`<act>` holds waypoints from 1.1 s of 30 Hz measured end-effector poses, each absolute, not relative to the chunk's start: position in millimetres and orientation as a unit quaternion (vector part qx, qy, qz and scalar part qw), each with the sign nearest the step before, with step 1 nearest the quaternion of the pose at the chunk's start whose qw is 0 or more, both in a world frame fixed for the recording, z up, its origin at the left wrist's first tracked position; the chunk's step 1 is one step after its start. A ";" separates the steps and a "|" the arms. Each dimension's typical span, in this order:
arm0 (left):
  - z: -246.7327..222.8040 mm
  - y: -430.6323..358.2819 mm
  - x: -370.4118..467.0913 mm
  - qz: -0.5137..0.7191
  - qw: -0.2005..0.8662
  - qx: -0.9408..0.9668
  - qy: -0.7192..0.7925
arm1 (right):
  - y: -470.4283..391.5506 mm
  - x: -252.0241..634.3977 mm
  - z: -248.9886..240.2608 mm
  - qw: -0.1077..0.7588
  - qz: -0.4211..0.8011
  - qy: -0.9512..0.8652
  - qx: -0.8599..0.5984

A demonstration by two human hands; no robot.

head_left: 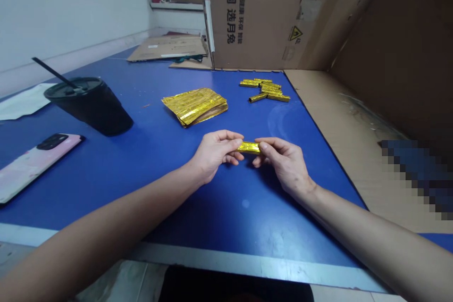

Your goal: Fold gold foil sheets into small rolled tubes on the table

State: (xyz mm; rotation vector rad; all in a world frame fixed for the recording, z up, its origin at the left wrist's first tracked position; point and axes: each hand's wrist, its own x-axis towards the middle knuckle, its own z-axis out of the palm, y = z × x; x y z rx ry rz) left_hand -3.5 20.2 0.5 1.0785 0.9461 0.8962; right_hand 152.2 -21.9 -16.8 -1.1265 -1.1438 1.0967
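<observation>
Between my two hands is a small rolled tube of shiny gold paper [249, 147], held level just above the blue table. My left hand [218, 153] pinches its left end between thumb and fingers. At the other end, my right hand [285, 160] grips the tube the same way. Beyond my left hand lies a stack of flat gold paper sheets [194, 104], slightly fanned out. Several finished-looking gold paper rolls [271, 88] lie in a loose pile farther back on the right.
A black tumbler with a straw [95, 106] stands on the left, behind a phone in a pink-white case [38, 160]. Large cardboard panels [269, 19] wall off the back and right. Flattened cardboard [166, 48] lies at the far left of the blue table [141, 165].
</observation>
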 end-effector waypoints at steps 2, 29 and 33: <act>0.1 19.9 -3.6 0.385 0.665 0.480 0.424 | -22.6 151.9 -15.7 0.560 0.452 -0.497 -0.485; 3.0 31.6 -11.4 0.360 0.673 0.501 0.408 | -14.9 153.1 -12.8 0.612 0.510 -0.373 -0.475; 3.9 34.8 -14.6 0.337 0.660 0.549 0.386 | -14.6 154.8 -12.9 0.598 0.512 -0.388 -0.480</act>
